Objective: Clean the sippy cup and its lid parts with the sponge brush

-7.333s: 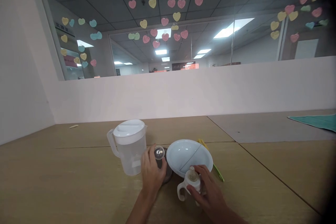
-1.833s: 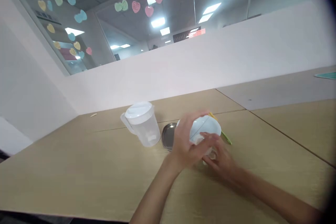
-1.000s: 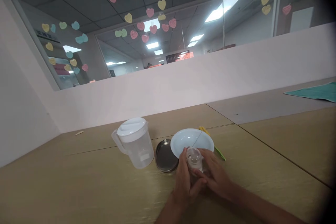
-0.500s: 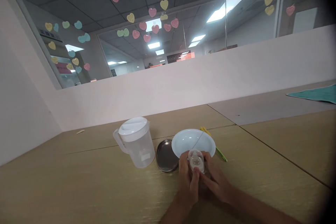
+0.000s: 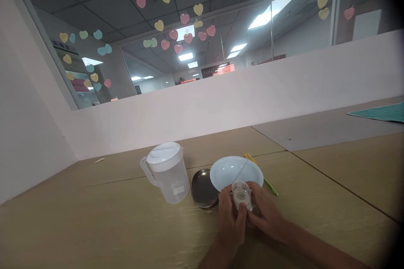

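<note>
Between my two hands, near the front of the white bowl, is a baby bottle point(image 5: 241, 195) with a clear domed cap over its top. My left hand point(image 5: 230, 218) wraps round its left side, the thumb pressed on the front. From the right, my right hand point(image 5: 268, 212) closes on the same bottle, fingers curled behind it. The bottle's lower part is mostly hidden by the hands. Just beyond stands the white bowl point(image 5: 229, 168), a thin line crossing its inside. An oval metal tray point(image 5: 203, 191) lies left of the bowl, partly behind it.
A clear lidded pitcher point(image 5: 173, 180) stands left of the tray. Behind and right of the bowl lie a yellow item point(image 5: 249, 158) and a green stick point(image 5: 272, 187). A teal cloth point(image 5: 381, 112) lies far right. A low wall with windows point(image 5: 189, 109) borders the table's back.
The whole view has shifted slightly, so things sit a little further right and lower. Both hands stay on the bottle, with small changes in finger position.
</note>
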Tool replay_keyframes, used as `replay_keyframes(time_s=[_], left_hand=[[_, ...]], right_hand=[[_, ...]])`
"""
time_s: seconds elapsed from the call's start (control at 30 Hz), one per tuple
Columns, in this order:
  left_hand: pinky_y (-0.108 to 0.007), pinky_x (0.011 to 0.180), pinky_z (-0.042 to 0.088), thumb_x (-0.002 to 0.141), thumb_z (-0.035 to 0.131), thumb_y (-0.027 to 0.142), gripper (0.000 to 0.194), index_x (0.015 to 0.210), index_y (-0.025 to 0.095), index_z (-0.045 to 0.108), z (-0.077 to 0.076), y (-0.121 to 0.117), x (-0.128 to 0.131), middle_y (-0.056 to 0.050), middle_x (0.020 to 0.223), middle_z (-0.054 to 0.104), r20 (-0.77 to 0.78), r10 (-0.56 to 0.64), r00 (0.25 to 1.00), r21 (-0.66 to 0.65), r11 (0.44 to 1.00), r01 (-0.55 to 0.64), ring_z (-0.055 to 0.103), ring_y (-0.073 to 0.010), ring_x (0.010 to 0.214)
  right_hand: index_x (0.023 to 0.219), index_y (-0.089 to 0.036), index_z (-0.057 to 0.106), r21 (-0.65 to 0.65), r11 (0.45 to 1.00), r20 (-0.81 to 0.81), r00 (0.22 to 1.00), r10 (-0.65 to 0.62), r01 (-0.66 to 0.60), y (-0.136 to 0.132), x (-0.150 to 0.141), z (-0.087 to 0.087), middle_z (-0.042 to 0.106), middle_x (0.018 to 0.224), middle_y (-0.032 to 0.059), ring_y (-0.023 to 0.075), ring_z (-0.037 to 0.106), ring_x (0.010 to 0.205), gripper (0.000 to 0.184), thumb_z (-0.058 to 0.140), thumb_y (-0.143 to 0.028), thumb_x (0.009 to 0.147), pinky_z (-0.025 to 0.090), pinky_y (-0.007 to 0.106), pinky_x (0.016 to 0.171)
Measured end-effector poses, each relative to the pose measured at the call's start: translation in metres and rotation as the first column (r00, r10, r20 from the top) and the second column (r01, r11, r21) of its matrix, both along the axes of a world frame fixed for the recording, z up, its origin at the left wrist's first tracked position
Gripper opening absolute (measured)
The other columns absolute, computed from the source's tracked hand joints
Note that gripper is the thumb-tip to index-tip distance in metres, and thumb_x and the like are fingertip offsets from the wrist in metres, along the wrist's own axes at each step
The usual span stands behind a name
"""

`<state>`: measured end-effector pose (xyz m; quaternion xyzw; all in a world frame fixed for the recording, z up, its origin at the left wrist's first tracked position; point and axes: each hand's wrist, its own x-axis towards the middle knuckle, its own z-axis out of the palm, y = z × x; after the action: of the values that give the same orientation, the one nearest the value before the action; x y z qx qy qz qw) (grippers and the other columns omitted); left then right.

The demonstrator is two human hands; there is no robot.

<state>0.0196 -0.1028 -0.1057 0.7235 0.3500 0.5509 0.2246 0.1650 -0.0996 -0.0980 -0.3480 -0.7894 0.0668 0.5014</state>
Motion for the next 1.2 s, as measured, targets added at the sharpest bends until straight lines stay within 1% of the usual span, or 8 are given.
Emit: replay_keyframes(time_s=[0.3, 0.57, 0.67, 0.77, 0.87, 0.97, 1.1, 1.2], left_hand=[[-0.037, 0.085, 0.041, 0.090, 0.039, 0.042, 0.033, 0.108, 0.017, 0.050, 0.006, -0.001, -0.005, -0.009, 0.099, 0.054, -0.034, -0.053, 0.998, -0.024, 0.998, 0.052, 0.049, -0.0208, 0.092], [-0.036, 0.082, 0.041, 0.090, 0.037, 0.042, 0.030, 0.103, 0.017, 0.049, 0.000, 0.002, -0.006, -0.008, 0.094, 0.052, -0.088, -0.013, 0.996, 0.038, 0.999, 0.016, 0.048, -0.0204, 0.088], [-0.037, 0.084, 0.041, 0.089, 0.039, 0.041, 0.033, 0.110, 0.017, 0.047, -0.001, 0.002, -0.008, -0.009, 0.100, 0.052, -0.075, -0.012, 0.997, 0.046, 0.999, 0.015, 0.049, -0.0209, 0.092], [-0.040, 0.089, 0.040, 0.087, 0.043, 0.045, 0.043, 0.120, 0.017, 0.044, -0.001, 0.005, -0.014, -0.011, 0.111, 0.051, -0.123, -0.046, 0.991, 0.067, 0.996, 0.054, 0.048, -0.0233, 0.101], [-0.046, 0.092, 0.039, 0.074, 0.054, 0.062, 0.072, 0.129, 0.018, 0.038, 0.001, 0.013, -0.020, -0.013, 0.120, 0.049, -0.226, -0.092, 0.970, 0.127, 0.984, 0.123, 0.047, -0.0285, 0.109], [-0.053, 0.096, 0.036, 0.061, 0.068, 0.061, 0.091, 0.133, 0.018, 0.033, 0.002, 0.018, -0.020, -0.014, 0.122, 0.050, -0.366, -0.023, 0.930, 0.214, 0.971, 0.108, 0.048, -0.0320, 0.110], [-0.051, 0.092, 0.041, 0.067, 0.068, 0.041, 0.072, 0.129, 0.019, 0.038, 0.003, 0.014, -0.013, -0.012, 0.113, 0.056, -0.425, 0.088, 0.901, 0.269, 0.963, 0.032, 0.053, -0.0288, 0.104], [-0.048, 0.088, 0.044, 0.070, 0.066, 0.038, 0.065, 0.126, 0.017, 0.040, 0.003, 0.011, -0.009, -0.012, 0.110, 0.056, -0.423, 0.098, 0.901, 0.278, 0.960, 0.026, 0.053, -0.0282, 0.102]], right_hand=[[0.091, -0.021, 0.043, -0.093, 0.995, -0.025, 0.999, -0.043, 0.041, -0.001, -0.001, -0.001, 0.056, 0.082, 0.0027, 0.0179, 0.054, 0.075, 0.018, 0.048, -0.037, 0.083, 0.048, 0.031, 0.062], [0.095, -0.019, 0.045, -0.073, 0.996, 0.081, 0.995, -0.049, 0.055, 0.000, 0.000, 0.006, 0.055, 0.086, 0.0042, 0.0183, 0.051, 0.077, 0.022, 0.050, -0.036, 0.081, 0.046, 0.033, 0.066], [0.092, -0.020, 0.045, -0.041, 0.998, 0.103, 0.994, -0.034, 0.038, 0.000, 0.000, 0.012, 0.054, 0.087, 0.0056, 0.0196, 0.051, 0.080, 0.019, 0.050, -0.034, 0.081, 0.046, 0.036, 0.070], [0.093, -0.020, 0.047, -0.016, 1.000, 0.087, 0.996, 0.006, -0.005, -0.001, 0.002, 0.016, 0.056, 0.092, 0.0072, 0.0217, 0.053, 0.087, 0.021, 0.051, -0.036, 0.080, 0.047, 0.038, 0.076], [0.109, -0.020, 0.047, -0.046, 0.998, 0.043, 0.998, 0.055, -0.053, -0.003, 0.005, 0.016, 0.056, 0.104, 0.0085, 0.0220, 0.053, 0.097, 0.031, 0.050, -0.037, 0.083, 0.047, 0.038, 0.083], [0.127, -0.022, 0.037, -0.066, 0.993, -0.008, 0.996, 0.093, -0.094, -0.004, 0.007, 0.011, 0.052, 0.120, 0.0094, 0.0215, 0.050, 0.110, 0.045, 0.047, -0.036, 0.086, 0.045, 0.038, 0.092], [0.128, -0.023, 0.038, -0.101, 0.995, -0.071, 0.997, 0.018, -0.025, -0.002, 0.007, 0.003, 0.054, 0.120, 0.0096, 0.0216, 0.052, 0.110, 0.046, 0.049, -0.037, 0.086, 0.046, 0.038, 0.092], [0.124, -0.022, 0.044, -0.134, 0.991, -0.078, 0.997, 0.010, -0.020, 0.000, 0.009, 0.001, 0.057, 0.115, 0.0090, 0.0214, 0.055, 0.105, 0.040, 0.047, -0.037, 0.087, 0.048, 0.037, 0.087]])
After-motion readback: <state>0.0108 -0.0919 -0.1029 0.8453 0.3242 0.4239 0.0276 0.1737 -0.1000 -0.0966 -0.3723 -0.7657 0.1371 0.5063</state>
